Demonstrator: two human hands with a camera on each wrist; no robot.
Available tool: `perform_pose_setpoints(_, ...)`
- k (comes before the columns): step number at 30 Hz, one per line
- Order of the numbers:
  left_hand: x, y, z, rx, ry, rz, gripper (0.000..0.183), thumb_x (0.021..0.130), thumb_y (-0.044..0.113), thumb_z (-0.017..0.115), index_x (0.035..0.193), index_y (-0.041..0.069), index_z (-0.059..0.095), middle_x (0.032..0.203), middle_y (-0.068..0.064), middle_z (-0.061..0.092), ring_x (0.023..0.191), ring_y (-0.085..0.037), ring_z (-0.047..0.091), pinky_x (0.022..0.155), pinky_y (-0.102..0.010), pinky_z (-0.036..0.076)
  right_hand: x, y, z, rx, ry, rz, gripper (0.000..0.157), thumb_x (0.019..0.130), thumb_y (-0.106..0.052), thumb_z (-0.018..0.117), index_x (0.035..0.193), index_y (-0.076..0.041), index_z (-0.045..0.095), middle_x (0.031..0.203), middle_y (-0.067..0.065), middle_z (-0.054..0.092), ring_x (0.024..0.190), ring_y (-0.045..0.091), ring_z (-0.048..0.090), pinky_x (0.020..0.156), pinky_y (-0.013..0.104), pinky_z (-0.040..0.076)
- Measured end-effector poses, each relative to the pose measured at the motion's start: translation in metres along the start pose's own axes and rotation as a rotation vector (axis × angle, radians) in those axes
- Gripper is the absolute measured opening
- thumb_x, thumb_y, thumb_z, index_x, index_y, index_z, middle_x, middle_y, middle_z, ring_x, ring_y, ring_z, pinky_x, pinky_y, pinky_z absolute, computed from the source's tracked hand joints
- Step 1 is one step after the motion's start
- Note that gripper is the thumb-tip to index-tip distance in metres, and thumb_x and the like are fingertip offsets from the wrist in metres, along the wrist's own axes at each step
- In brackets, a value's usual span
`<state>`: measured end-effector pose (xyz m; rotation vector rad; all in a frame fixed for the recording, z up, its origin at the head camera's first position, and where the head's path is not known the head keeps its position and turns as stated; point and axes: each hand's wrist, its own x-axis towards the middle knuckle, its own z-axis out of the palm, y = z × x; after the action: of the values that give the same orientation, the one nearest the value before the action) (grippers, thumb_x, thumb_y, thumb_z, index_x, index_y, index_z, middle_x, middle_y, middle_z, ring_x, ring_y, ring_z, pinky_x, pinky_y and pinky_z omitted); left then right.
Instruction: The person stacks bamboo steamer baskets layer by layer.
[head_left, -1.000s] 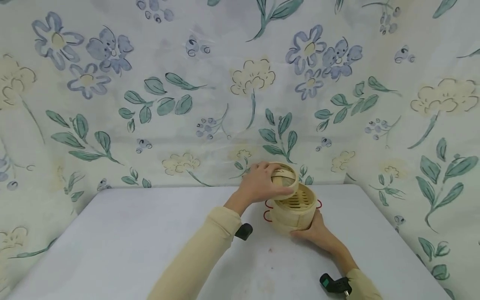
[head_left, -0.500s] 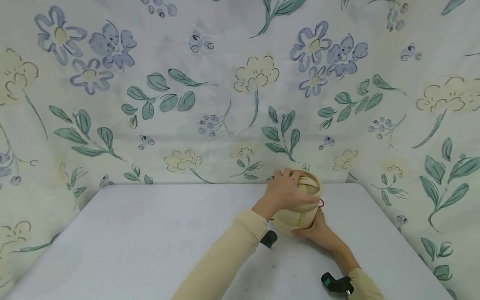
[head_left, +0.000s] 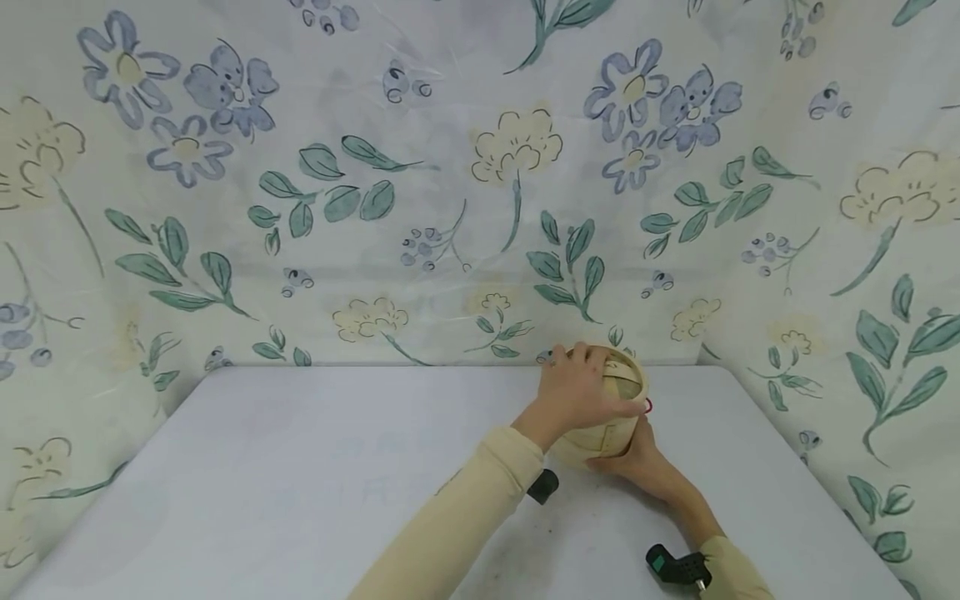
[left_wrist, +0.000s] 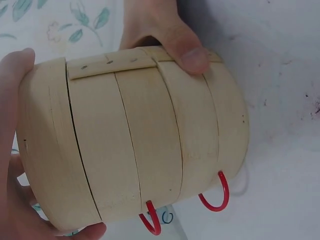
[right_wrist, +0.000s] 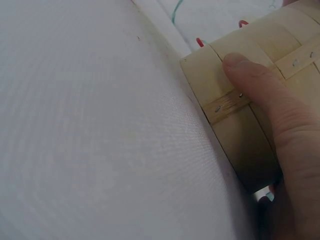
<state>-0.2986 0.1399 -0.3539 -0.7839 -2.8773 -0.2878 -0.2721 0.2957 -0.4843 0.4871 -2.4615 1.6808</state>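
Note:
A round bamboo steamer (head_left: 597,440) stands on the white table, towards its back right. Its lid (head_left: 628,377) sits on top, with a thin dark seam beneath it in the left wrist view. My left hand (head_left: 576,396) holds this lid from above, fingers spread over it and thumb at the near rim. Low on the right side, my right hand (head_left: 641,465) grips the steamer body, its thumb (right_wrist: 257,80) laid across the bamboo wall. Red loops (left_wrist: 226,195) stick out from the body's side. The steamer's inside is hidden.
The white table (head_left: 300,483) stretches out to the left and in front. Floral cloth (head_left: 420,208) hangs close behind the steamer. Black wrist cameras (head_left: 678,568) are worn on both wrists. Small dark specks mark the tabletop near the steamer.
My left hand has brought the lid rightward and down onto the steamer, covering the slatted inside seen a second ago. My right hand has kept its grip on the body.

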Motion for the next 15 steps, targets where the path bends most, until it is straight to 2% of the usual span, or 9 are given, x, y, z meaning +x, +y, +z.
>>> perform_pose_setpoints(6,-0.009,-0.007,-0.001,-0.007,0.025,0.039,0.091,0.073,0.08,0.042,0.14,0.019,0.034,0.137,-0.006,0.038,0.124,-0.038,0.034,0.093,-0.052,0.04,0.002,-0.001,0.001,-0.028,-0.008,0.027,0.106,0.067,-0.022,0.083,0.142,-0.026,0.009,0.136,0.001,0.032,0.123,0.019,0.036,0.104,0.035,0.026)
perform_pose_setpoints(8,-0.014,-0.015,0.0,-0.012,0.055,0.062,0.088,0.075,0.078,0.042,0.141,0.02,0.034,0.141,-0.007,0.035,0.128,-0.039,0.03,0.096,-0.052,0.038,0.003,-0.001,0.002,-0.043,-0.005,0.033,0.105,0.067,-0.023,0.083,0.142,-0.025,0.01,0.136,0.001,0.032,0.122,0.018,0.036,0.104,0.037,0.026)
perform_pose_setpoints(12,-0.029,-0.038,0.002,-0.019,0.15,0.107,0.081,0.078,0.073,0.044,0.14,0.02,0.037,0.144,-0.008,0.034,0.134,-0.039,0.023,0.103,-0.052,0.029,0.002,0.001,0.001,-0.068,0.016,0.024,0.1,0.066,-0.023,0.084,0.14,-0.022,0.016,0.133,0.003,0.036,0.12,0.019,0.038,0.101,0.034,0.029)
perform_pose_setpoints(15,-0.045,-0.063,0.004,-0.017,0.217,0.114,0.08,0.08,0.071,0.045,0.14,0.018,0.036,0.144,-0.009,0.035,0.136,-0.036,0.022,0.107,-0.05,0.023,-0.003,0.002,-0.006,-0.095,0.002,0.052,0.102,0.067,-0.024,0.083,0.14,-0.015,0.013,0.134,0.008,0.033,0.123,0.022,0.034,0.103,0.039,0.026)
